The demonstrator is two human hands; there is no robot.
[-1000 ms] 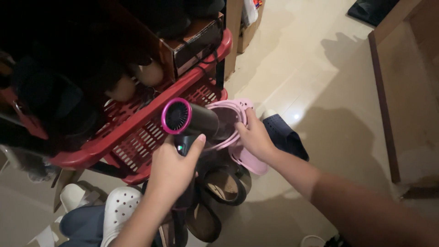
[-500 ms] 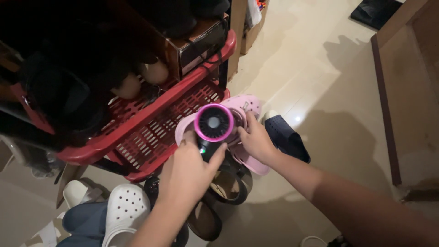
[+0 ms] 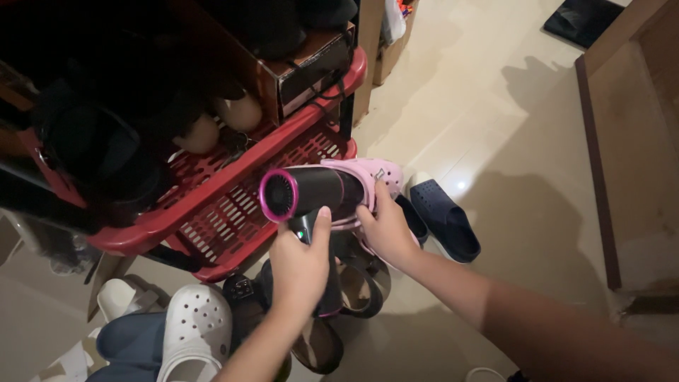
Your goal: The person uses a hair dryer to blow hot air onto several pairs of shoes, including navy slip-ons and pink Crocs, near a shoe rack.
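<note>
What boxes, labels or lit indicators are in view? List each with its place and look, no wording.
Cardboard box: top red rack shelf, brown top, dark glossy side.
Carton: floor behind the rack, tan, open.
Indicator light: hair dryer handle above the left hand, small green dot.

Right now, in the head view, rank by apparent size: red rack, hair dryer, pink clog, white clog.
1. red rack
2. hair dryer; nearness to the camera inflates it
3. pink clog and white clog look alike; both partly hidden
</note>
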